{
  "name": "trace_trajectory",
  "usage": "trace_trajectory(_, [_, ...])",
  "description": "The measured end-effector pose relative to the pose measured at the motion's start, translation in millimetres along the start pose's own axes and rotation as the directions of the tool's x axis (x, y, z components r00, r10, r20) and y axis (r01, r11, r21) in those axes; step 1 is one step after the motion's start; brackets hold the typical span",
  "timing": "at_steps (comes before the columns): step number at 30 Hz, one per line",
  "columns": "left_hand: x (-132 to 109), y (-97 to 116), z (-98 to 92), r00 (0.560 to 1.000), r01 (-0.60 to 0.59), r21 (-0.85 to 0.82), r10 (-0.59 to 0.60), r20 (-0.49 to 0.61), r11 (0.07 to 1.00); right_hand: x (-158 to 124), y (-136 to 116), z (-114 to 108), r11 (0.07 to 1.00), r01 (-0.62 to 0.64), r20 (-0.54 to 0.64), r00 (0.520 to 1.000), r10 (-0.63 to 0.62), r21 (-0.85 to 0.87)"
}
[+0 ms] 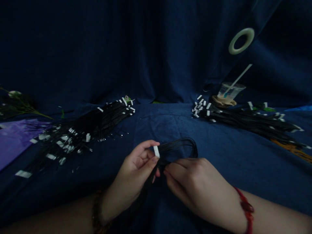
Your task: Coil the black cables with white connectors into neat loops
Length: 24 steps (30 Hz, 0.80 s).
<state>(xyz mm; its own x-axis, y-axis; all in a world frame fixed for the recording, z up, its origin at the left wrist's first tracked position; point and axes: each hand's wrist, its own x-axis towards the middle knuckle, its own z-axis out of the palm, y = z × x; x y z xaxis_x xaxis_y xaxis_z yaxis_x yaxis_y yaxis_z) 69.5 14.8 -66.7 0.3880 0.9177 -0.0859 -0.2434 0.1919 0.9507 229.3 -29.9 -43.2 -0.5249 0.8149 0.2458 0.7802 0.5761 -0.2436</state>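
My left hand (136, 169) is closed in a pinch on a thin black cord bundle (180, 144) that carries a small white tag (156, 151) by my thumb and forefinger. My right hand (195, 185) is closed on the same bundle just to the right, its fingertips nearly touching the left hand's. The cords loop away from both hands and curve back over the dark blue cloth (231, 156). A red bracelet is on my right wrist, a beaded one on my left.
A pile of black cords with white tags (80, 133) lies at the left, another pile (243, 120) at the right. A clear plastic cup with a straw (230, 91) stands at the back right. Purple sheet (14, 136) and green stems (17, 104) far left.
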Motion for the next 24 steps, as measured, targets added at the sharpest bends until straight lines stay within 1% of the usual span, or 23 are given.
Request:
trace_trajectory(3, [-1.9, 1.0, 1.2, 1.0, 0.005, 0.01, -0.005, 0.013, 1.0, 2.6, -1.2, -4.3, 1.0, -0.012, 0.023, 1.0, 0.013, -0.017])
trace_trajectory(5, [-2.5, 2.2, 1.6, 1.0, 0.006, 0.022, -0.006, 0.009, 1.0, 4.8, -1.2, -9.2, 0.998, -0.062, 0.021, 0.998, 0.062, 0.025])
trace_trajectory(7, [-2.3, 3.0, 1.2, 1.0, 0.024, 0.047, -0.024, 0.011, 0.999, 6.4, 1.3, -18.8, 0.97, -0.16, 0.055, 0.987, 0.152, 0.182])
trace_trajectory(8, [-1.9, 3.3, 0.9, 1.0, 0.022, 0.058, -0.023, 0.013, 0.998, 6.7, 4.1, -25.9, 0.926, -0.222, 0.114, 0.974, 0.196, 0.305])
trace_trajectory(9, [-1.4, 3.5, 0.7, 1.0, 0.014, 0.068, -0.015, 0.016, 0.998, 6.4, 7.9, -34.4, 0.851, -0.29, 0.2, 0.954, 0.222, 0.439])
trace_trajectory(10, [-1.0, 3.7, 0.6, 1.0, 0.001, 0.075, -0.002, 0.013, 0.997, 5.4, 12.7, -43.9, 0.738, -0.358, 0.298, 0.929, 0.219, 0.572])
trace_trajectory(11, [-0.7, 4.0, 0.6, 1.0, -0.012, 0.08, 0.012, 0.003, 0.997, 3.8, 18.2, -53.8, 0.598, -0.418, 0.395, 0.901, 0.179, 0.684])
trace_trajectory(12, [-0.7, 4.4, 0.7, 1.0, -0.025, 0.082, 0.026, -0.01, 0.996, 1.6, 24.1, -63.4, 0.448, -0.451, 0.438, 0.888, 0.139, 0.772])
trace_trajectory(13, [-1.0, 4.8, 1.0, 0.999, -0.032, 0.081, 0.034, -0.024, 0.996, -0.9, 30.0, -72.2, 0.312, -0.44, 0.432, 0.896, 0.099, 0.842])
trace_trajectory(14, [-1.5, 5.3, 1.5, 0.999, -0.027, 0.081, 0.03, -0.034, 0.996, -3.3, 35.6, -79.7, 0.229, -0.404, 0.393, 0.915, 0.094, 0.886])
trace_trajectory(15, [-2.1, 6.0, 1.9, 0.999, -0.024, 0.079, 0.027, -0.041, 0.997, -5.3, 40.5, -85.6, 0.217, -0.36, 0.343, 0.932, 0.113, 0.907])
trace_trajectory(16, [-3.0, 6.7, 2.5, 0.999, -0.022, 0.077, 0.025, -0.042, 0.997, -6.6, 44.7, -89.8, 0.269, -0.315, 0.283, 0.947, 0.152, 0.91])
trace_trajectory(18, [-4.7, 8.2, 3.5, 0.999, -0.02, 0.079, 0.023, -0.042, 0.997, -6.7, 50.8, -93.7, 0.457, -0.229, 0.12, 0.959, 0.256, 0.859])
trace_trajectory(19, [-5.3, 8.8, 4.0, 0.999, -0.023, 0.083, 0.026, -0.045, 0.996, -5.5, 52.9, -94.0, 0.511, -0.173, 0.013, 0.953, 0.302, 0.842])
trace_trajectory(20, [-5.6, 9.2, 4.3, 0.998, -0.029, 0.088, 0.033, -0.047, 0.996, -3.8, 54.4, -93.6, 0.513, -0.107, -0.096, 0.931, 0.353, 0.852])
trace_trajectory(21, [-5.5, 9.3, 4.4, 0.998, -0.033, 0.089, 0.037, -0.049, 0.995, -1.8, 55.2, -93.0, 0.461, -0.036, -0.18, 0.891, 0.416, 0.887])
trace_trajectory(22, [-4.9, 8.9, 4.2, 0.998, -0.033, 0.088, 0.038, -0.055, 0.996, 0.2, 55.3, -92.1, 0.368, 0.037, -0.226, 0.844, 0.486, 0.929])
trace_trajectory(23, [-3.8, 7.9, 3.6, 0.997, -0.031, 0.083, 0.036, -0.062, 0.996, 2.0, 54.5, -91.1, 0.259, 0.091, -0.224, 0.803, 0.552, 0.962])
trace_trajectory(24, [-2.3, 6.5, 2.5, 0.998, -0.03, 0.072, 0.034, -0.057, 0.997, 3.4, 52.6, -89.9, 0.169, 0.11, -0.19, 0.783, 0.593, 0.979])
